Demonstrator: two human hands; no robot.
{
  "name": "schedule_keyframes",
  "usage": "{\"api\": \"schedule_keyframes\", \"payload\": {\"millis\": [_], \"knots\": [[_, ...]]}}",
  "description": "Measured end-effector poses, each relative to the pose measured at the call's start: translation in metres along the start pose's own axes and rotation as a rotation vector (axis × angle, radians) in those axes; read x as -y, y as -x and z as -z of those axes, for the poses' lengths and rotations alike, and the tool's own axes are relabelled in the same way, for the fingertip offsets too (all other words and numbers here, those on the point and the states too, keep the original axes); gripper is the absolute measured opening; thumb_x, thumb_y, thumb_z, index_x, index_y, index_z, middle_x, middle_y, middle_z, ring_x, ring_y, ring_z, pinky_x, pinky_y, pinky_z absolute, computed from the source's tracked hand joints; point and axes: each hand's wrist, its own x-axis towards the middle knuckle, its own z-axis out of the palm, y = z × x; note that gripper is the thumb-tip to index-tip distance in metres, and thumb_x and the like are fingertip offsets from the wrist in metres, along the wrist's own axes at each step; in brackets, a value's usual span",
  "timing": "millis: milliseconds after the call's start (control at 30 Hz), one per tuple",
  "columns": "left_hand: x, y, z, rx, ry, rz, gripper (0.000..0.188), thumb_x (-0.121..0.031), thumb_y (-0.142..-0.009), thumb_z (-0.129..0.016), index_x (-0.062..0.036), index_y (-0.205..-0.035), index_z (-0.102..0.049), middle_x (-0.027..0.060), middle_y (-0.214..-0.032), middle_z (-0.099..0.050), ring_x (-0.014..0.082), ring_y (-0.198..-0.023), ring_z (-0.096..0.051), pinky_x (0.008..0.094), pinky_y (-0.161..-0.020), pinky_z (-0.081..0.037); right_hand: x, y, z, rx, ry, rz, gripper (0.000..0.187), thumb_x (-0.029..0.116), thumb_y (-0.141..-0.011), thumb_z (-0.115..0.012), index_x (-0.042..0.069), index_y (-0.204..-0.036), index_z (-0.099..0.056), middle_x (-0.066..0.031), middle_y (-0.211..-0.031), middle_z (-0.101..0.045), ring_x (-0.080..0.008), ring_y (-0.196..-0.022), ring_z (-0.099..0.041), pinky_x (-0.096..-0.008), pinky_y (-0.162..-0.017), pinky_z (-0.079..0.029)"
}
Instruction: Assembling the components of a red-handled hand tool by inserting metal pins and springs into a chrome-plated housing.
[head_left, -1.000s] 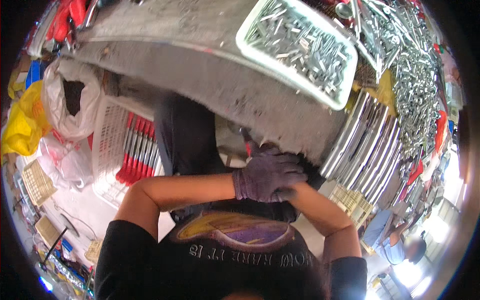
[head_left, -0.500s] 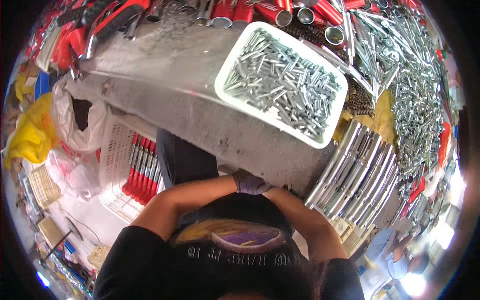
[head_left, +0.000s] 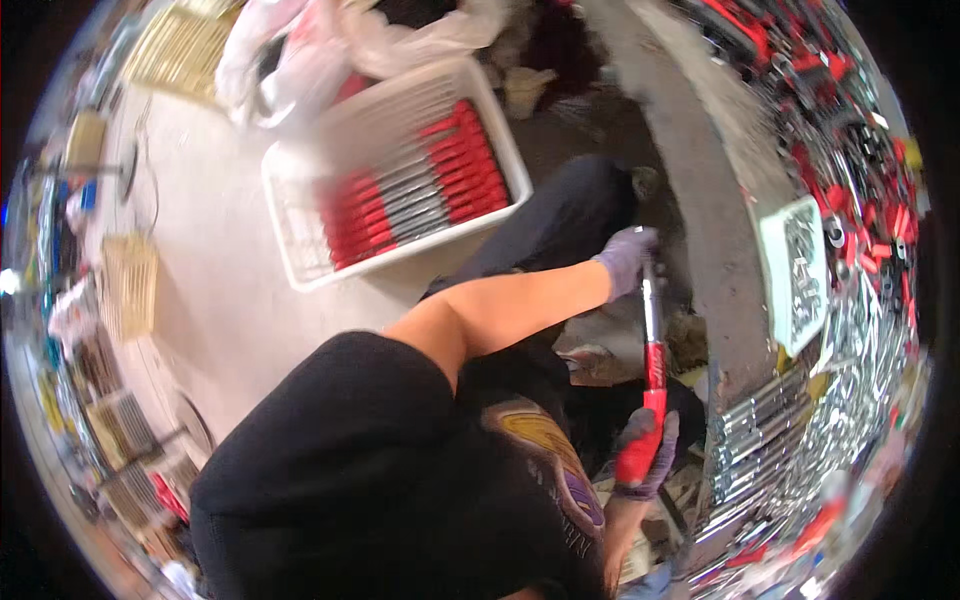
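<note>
A long red-handled tool with a chrome shaft is held between my two gloved hands, slanting beside the workbench edge. My left hand is closed round its chrome end and hides the tip. Lower down, my right hand wraps the red grip. To the left, a white plastic basket holds several similar red-and-chrome tools laid in a row.
The grey bench runs along my right. On it are a pale green tray of small metal pins, a row of chrome tubes and heaped metal parts. Plastic bags lie beyond the basket; a cream basket stands on the floor.
My view has swung left, toward the basket. The red-handled tool now shows between my hands, which were close together at the bench edge before. My hands have moved apart along it.
</note>
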Motion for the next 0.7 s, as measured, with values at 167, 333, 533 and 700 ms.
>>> {"api": "schedule_keyframes", "payload": {"millis": [167,333,533,700], "knots": [[-0.068,0.087,-0.015,0.170,0.082,-0.163,0.020,-0.031,-0.087,-0.052,-0.0118,-0.091,-0.049,0.0046,-0.066,-0.051,0.0257,-0.054,-0.055,0.0474,-0.057,-0.051,-0.041,-0.020,-0.051,0.389,-0.112,-0.236,0.034,0.041,-0.091,-0.051,0.008,-0.096,-0.047,0.0020,-0.068,-0.043,-0.0107,-0.060,-0.042,-0.0273,-0.058,-0.040],[-0.115,0.150,-0.006,0.353,0.144,-0.271,0.025,-0.039,-0.089,-0.052,-0.0138,-0.092,-0.048,0.0046,-0.064,-0.053,0.0219,-0.052,-0.057,0.0437,-0.052,-0.051,-0.087,-0.024,-0.115,0.351,0.507,0.287,0.043,0.040,-0.087,-0.058,0.002,-0.105,-0.048,-0.0041,-0.082,-0.053,-0.0165,-0.070,-0.051,-0.0322,-0.070,-0.045],[-0.157,0.206,0.056,0.478,-0.674,-0.645,0.031,-0.038,-0.088,-0.058,-0.0077,-0.094,-0.054,0.0039,-0.071,-0.057,0.0142,-0.060,-0.059,0.0308,-0.055,-0.049,-0.036,-0.031,-0.162,0.252,1.823,1.292,0.057,0.026,-0.085,-0.062,-0.006,-0.127,-0.042,-0.0169,-0.117,-0.052,-0.0260,-0.104,-0.055,-0.0365,-0.088,-0.046],[-0.153,0.237,0.093,0.570,-1.652,-0.817,0.037,-0.042,-0.082,-0.057,-0.0073,-0.095,-0.060,0.0151,-0.083,-0.064,0.0335,-0.081,-0.063,0.0405,-0.067,-0.049,-0.048,-0.028,-0.227,0.774,2.175,1.419,0.031,0.022,-0.085,-0.063,-0.004,-0.102,-0.057,-0.0144,-0.094,-0.061,-0.0249,-0.087,-0.059,-0.0351,-0.076,-0.048]]}}
